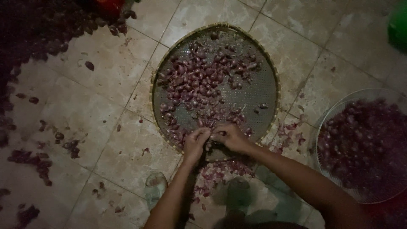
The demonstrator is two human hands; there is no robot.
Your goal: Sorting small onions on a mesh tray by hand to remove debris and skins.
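A round woven sieve tray [263, 91] lies on the tiled floor and holds many small purple shallots [199, 76]. Over the tray's near rim, my left hand [196, 142] and my right hand [229, 136] meet with fingers curled together around a small shallot [210, 135]. What exactly sits between the fingers is hard to make out in the dim light. Purple skins [220, 169] lie on the floor just below both hands.
A wire basket [328, 114] full of shallots stands at the right. A heap of shallots [38, 29] spreads over the floor at top left, with scattered skins [34, 159] on the left. A sandalled foot [155, 186] rests near the bottom.
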